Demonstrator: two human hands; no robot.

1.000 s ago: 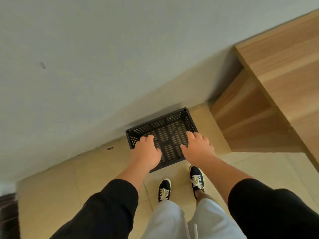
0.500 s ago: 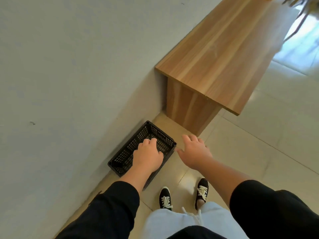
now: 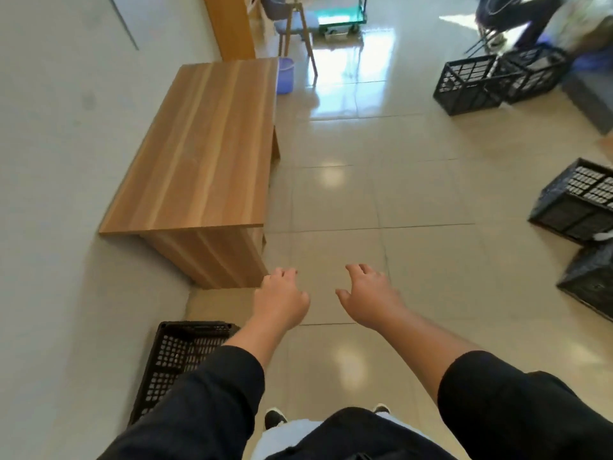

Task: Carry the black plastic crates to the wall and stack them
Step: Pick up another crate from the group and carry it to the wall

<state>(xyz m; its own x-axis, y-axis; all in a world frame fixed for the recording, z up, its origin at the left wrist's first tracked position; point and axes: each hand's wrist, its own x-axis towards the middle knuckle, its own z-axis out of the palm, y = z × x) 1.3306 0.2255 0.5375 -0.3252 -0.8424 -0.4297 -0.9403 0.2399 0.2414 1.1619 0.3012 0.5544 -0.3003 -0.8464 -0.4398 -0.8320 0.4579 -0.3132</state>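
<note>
One black plastic crate [image 3: 175, 353] stands on the floor against the white wall [image 3: 49, 194] at the lower left, partly hidden by my left sleeve. My left hand [image 3: 282, 297] hovers above and to the right of it, empty, fingers apart. My right hand [image 3: 370, 295] is level with it further right, also empty and spread over the bare tiles. More black crates stand across the room: two side by side [image 3: 471, 84] at the upper right, one [image 3: 577, 200] at the right edge and another [image 3: 590, 280] below it.
A low wooden bench [image 3: 202, 154] runs along the wall just beyond the placed crate. A purple bucket [image 3: 285, 76], a chair [image 3: 295, 24] and a green cart [image 3: 341, 14] stand at the far end. A seated person [image 3: 517, 18] is at the upper right.
My left hand has lifted off the crate by the wall and both hands now hang free. My view has swung right, away from the wall toward the room and the other crates.
</note>
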